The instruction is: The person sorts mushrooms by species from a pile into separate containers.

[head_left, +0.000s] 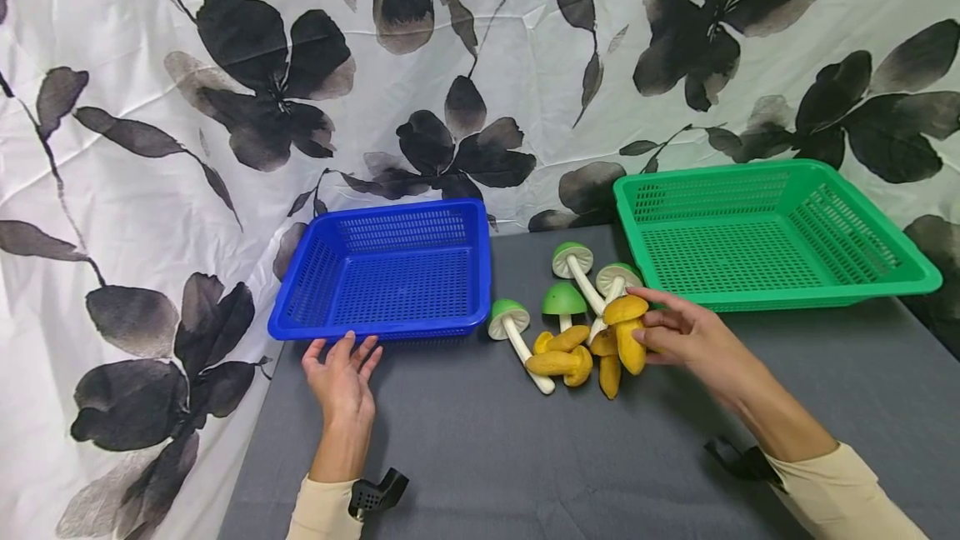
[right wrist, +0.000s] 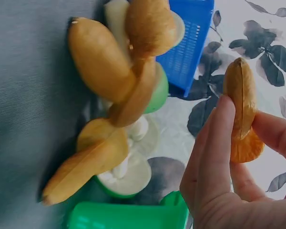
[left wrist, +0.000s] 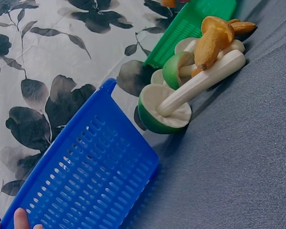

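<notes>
My right hand (head_left: 701,350) pinches a yellow toy mushroom (head_left: 628,325) by thumb and fingers, at the right of a mushroom pile. In the right wrist view the held mushroom's stem (right wrist: 240,90) points up. Beneath and beside it lie other yellow mushrooms (head_left: 555,363) and several green-capped mushrooms with white stems (head_left: 517,340), partly overlapping. My left hand (head_left: 343,386) is at the front rim of the blue basket (head_left: 378,332), palm up, its fingertips touching the rim. Only fingertips (left wrist: 21,220) of it show in the left wrist view.
To the right of the pile stands a green basket (head_left: 892,282), its inside bare. The grey cloth (head_left: 480,457) covers the table. A white curtain (head_left: 525,48) with dark flowers hangs behind both baskets.
</notes>
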Motion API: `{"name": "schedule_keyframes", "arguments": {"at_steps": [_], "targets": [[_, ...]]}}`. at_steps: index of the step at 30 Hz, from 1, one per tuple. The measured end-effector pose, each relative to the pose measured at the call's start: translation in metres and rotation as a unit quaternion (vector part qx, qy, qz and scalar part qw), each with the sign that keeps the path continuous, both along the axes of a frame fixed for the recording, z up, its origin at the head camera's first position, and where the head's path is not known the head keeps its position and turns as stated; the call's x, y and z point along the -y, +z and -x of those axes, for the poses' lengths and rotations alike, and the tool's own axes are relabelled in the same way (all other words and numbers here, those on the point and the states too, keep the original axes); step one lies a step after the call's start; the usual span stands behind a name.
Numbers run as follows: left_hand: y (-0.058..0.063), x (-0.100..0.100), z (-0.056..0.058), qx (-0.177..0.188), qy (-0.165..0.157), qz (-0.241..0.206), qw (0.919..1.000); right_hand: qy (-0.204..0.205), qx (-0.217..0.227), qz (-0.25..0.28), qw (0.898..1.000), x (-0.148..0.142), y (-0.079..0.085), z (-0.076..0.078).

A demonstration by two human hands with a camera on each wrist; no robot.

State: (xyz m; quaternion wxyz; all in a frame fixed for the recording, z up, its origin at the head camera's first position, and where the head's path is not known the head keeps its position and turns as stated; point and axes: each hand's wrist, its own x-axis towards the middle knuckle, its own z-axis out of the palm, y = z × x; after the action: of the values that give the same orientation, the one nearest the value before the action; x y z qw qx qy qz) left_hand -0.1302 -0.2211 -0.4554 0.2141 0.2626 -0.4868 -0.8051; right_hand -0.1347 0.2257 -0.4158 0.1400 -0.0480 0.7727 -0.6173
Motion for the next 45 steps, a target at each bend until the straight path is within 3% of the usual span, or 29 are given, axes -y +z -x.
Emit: {"name": "schedule_keyframes", "arguments": {"at_steps": [24, 45], "targets": [[0.002, 0.0, 0.001, 0.006, 0.002, -0.002, 1.0, 0.015, 0.006, 0.058, 0.998, 0.065, 0.034, 0.06], [-0.001, -0.002, -0.001, 0.007, 0.001, 0.007, 1.0, 0.04, 0.019, 0.144, 0.989, 0.135, 0.046, 0.11]]}}
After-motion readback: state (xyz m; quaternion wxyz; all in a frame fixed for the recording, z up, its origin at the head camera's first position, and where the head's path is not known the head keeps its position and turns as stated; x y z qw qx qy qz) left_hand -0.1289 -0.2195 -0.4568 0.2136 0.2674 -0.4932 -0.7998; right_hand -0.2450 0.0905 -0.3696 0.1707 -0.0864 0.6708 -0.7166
